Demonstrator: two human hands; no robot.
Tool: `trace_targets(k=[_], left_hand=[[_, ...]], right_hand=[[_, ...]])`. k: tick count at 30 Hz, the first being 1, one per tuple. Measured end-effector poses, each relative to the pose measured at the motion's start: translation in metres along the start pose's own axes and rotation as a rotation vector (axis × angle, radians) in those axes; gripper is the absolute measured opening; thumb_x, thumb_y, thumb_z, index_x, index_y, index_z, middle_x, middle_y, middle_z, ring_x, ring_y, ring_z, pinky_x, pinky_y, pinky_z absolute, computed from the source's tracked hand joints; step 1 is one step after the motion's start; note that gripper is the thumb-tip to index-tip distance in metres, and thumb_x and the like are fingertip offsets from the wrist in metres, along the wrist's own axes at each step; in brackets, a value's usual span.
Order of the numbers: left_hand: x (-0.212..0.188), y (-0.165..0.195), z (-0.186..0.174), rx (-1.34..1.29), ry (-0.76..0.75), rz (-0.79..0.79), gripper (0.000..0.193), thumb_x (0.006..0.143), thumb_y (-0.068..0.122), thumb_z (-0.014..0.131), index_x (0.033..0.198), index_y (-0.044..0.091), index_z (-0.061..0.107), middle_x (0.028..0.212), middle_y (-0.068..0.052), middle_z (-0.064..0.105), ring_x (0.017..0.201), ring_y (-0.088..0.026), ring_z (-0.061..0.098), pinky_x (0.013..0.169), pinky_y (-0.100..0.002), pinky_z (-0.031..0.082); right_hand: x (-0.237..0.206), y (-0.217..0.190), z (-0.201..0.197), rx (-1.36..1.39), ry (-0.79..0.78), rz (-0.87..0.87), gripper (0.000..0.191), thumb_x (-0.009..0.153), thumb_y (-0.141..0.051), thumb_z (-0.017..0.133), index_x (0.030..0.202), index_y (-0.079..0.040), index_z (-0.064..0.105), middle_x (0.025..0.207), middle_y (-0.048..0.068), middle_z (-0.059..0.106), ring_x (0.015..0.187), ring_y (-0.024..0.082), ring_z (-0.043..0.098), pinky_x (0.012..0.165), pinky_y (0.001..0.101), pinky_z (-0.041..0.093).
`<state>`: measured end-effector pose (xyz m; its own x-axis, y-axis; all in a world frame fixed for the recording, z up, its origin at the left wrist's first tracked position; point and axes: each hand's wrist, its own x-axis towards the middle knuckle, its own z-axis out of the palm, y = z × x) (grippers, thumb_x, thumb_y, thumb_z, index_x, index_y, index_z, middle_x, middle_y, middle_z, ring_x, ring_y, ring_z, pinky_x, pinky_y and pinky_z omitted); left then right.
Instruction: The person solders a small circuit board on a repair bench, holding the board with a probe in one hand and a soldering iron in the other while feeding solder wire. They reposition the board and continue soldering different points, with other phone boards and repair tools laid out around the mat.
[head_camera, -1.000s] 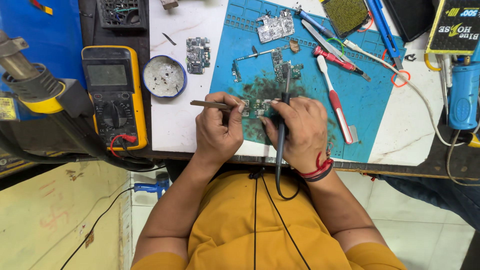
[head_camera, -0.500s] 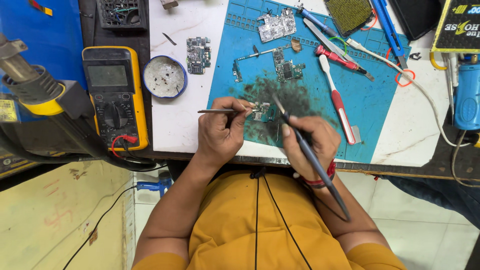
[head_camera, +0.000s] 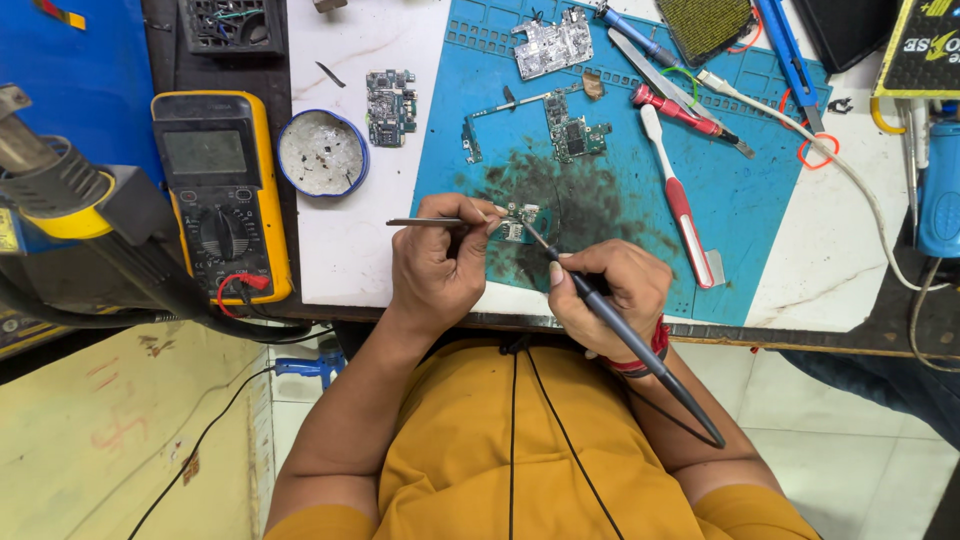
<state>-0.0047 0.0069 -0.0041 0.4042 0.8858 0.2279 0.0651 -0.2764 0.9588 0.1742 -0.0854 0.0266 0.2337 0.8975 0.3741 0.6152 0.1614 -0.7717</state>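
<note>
The left hand (head_camera: 432, 262) pinches tweezers (head_camera: 430, 222) over a small circuit board (head_camera: 518, 222) on the blue mat (head_camera: 740, 200). The right hand (head_camera: 610, 290) grips a soldering iron (head_camera: 600, 305), its tip apparently touching the board. A slipping tip could bridge neighbouring contacts.

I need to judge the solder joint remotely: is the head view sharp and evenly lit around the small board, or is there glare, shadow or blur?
Head view: sharp and evenly lit around the small circuit board, with no glare on the blue mat; dark staining surrounds it, not shadow; the left hand and right hand show no motion blur; edges bend slightly.
</note>
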Motion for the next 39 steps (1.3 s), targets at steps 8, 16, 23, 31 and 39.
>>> trace_targets(k=[8,16,23,31,39], left_hand=[[-0.0005,-0.0012,0.0004,0.001,0.001,0.003,0.018,0.105,-0.001,0.065,0.111,0.003,0.049,0.101,-0.012,0.075,0.07,-0.006,0.064,0.06,-0.022,0.052],[0.0002,-0.0003,-0.0001,0.008,0.003,-0.007,0.017,0.105,0.0,0.065,0.11,0.003,0.049,0.099,-0.012,0.075,0.068,-0.006,0.064,0.058,-0.022,0.051],[0.0,-0.0005,0.0001,0.011,0.0,-0.014,0.017,0.105,0.0,0.065,0.11,0.003,0.049,0.098,-0.012,0.075,0.067,-0.006,0.063,0.057,-0.021,0.05],[-0.0003,-0.001,0.0003,0.006,0.0,-0.023,0.017,0.105,0.001,0.065,0.11,0.003,0.049,0.099,-0.012,0.076,0.069,-0.006,0.065,0.058,-0.022,0.052],[0.0005,0.0,0.0002,0.026,0.003,-0.036,0.017,0.105,0.001,0.066,0.109,0.003,0.049,0.097,-0.012,0.076,0.066,-0.006,0.063,0.057,-0.022,0.05]], right_hand=[[0.0015,-0.0012,-0.0004,0.013,-0.026,-0.029,0.015,0.076,0.002,0.076,0.085,0.0,0.065,0.076,0.012,0.068,0.063,0.022,0.066,0.06,0.0314,0.05],[-0.0009,0.0005,-0.001,0.026,0.018,0.016,0.014,0.079,0.001,0.078,0.085,0.0,0.065,0.074,0.01,0.067,0.061,0.02,0.065,0.058,0.0299,0.048],[0.0011,0.002,-0.0001,0.013,-0.022,0.001,0.015,0.078,0.001,0.079,0.085,0.0,0.065,0.076,0.011,0.068,0.061,0.02,0.064,0.059,0.0299,0.048],[0.001,0.0021,-0.0003,0.014,-0.023,-0.008,0.015,0.077,0.001,0.078,0.085,0.0,0.065,0.076,0.01,0.067,0.061,0.02,0.064,0.059,0.0303,0.048],[0.0027,0.001,0.0005,0.01,-0.018,-0.004,0.014,0.078,0.001,0.078,0.085,0.0,0.066,0.076,0.01,0.067,0.061,0.02,0.063,0.059,0.0306,0.047]])
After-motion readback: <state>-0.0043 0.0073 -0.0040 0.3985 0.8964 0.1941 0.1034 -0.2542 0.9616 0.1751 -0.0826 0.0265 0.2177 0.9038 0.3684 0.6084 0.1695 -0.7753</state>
